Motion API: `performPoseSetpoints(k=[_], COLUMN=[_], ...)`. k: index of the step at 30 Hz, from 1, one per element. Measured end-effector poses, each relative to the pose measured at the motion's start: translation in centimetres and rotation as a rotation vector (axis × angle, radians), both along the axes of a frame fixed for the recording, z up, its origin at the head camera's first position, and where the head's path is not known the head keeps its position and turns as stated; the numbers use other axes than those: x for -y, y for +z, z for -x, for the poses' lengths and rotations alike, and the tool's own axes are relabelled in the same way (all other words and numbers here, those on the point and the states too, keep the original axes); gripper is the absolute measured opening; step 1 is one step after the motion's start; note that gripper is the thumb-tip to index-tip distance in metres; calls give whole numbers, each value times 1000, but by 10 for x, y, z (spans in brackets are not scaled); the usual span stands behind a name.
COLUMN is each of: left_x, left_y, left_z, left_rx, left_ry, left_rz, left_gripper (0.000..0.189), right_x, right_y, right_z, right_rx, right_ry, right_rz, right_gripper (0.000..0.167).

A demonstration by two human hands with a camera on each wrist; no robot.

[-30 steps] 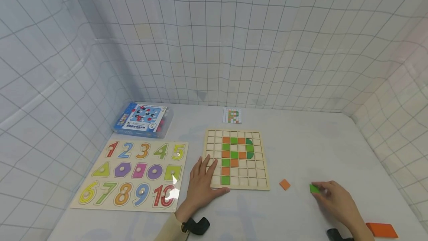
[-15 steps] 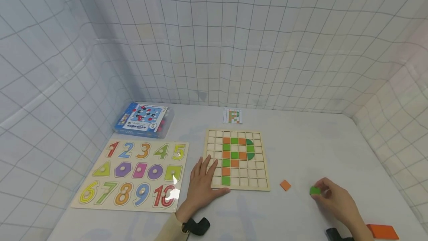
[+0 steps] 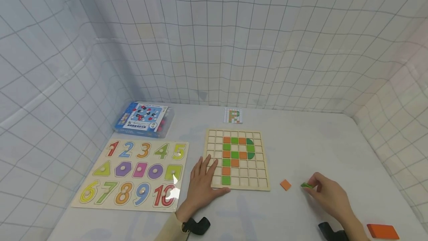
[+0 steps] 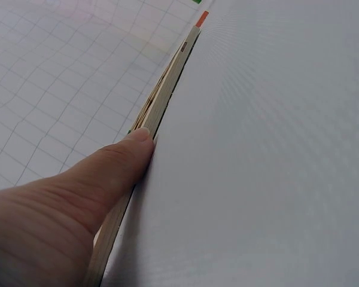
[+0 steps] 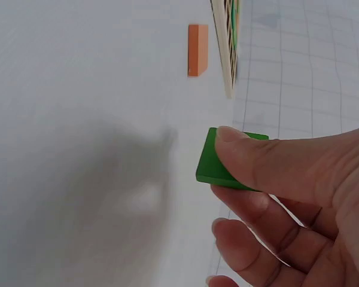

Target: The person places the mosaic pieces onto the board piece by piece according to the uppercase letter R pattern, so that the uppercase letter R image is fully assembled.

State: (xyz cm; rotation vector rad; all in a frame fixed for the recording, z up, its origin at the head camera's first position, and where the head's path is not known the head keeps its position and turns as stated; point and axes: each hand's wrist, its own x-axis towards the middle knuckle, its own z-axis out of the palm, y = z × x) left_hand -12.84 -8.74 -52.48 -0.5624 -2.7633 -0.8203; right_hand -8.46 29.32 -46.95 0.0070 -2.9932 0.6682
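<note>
My right hand (image 3: 329,194) pinches a green square tile (image 5: 212,164) between thumb and fingertips, held above the table right of the orange tile (image 3: 285,185). My left hand (image 3: 201,189) lies with spread, straight fingers over the lower left corner of the wooden grid board (image 3: 260,179). In the left wrist view its thumb (image 4: 116,161) touches the board's front edge. Orange and green tiles, with dark green rounded ones at the right, form a P-like figure on the board. The loose orange tile lies flat, apart from the board's right side.
A small pattern card (image 3: 233,115) lies behind the board. To the left are a number-and-shape puzzle board (image 3: 133,177) and a blue clear box (image 3: 143,120). An orange block (image 3: 382,231) sits at the front right. Grid-patterned cloth walls (image 3: 230,47) enclose the table.
My right hand has moved left and slightly away from me with the green tile, nearer to the loose orange tile. The tile now shows edge-on. My left hand stays in place.
</note>
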Motion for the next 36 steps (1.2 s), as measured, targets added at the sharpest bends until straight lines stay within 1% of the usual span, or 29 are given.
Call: performPoseSetpoints(k=[2,5,7,11,18,24,29,32,36], left_x=[0,1,1,0,0,0,0,0,0], left_y=[0,0,0,1,1,1,2,1,0], left_z=[0,0,0,0,0,0,0,0,0], left_rx=[12,18,14,2,18,2,20,19,-7], left_ry=[0,-2,-5,-10,1,0,2,3,2], left_rz=[0,5,6,2,16,13,11,14,15], left_gripper=[98,98,98,97,96,97,98,98,97], right_x=[10,26,38,61,98,122,134,138,143], right_y=[2,6,8,10,4,1,-1,-2,-2], right_z=[6,16,23,35,57,69,73,75,76], right_rx=[-51,-99,-104,-79,-111,-40,-7,8,39], right_ry=[25,64,93,157,285,340,384,397,392], right_rz=[5,24,42,78,101,114,123,110,95], right_gripper=[23,25,25,23,22,20,17,16,15])
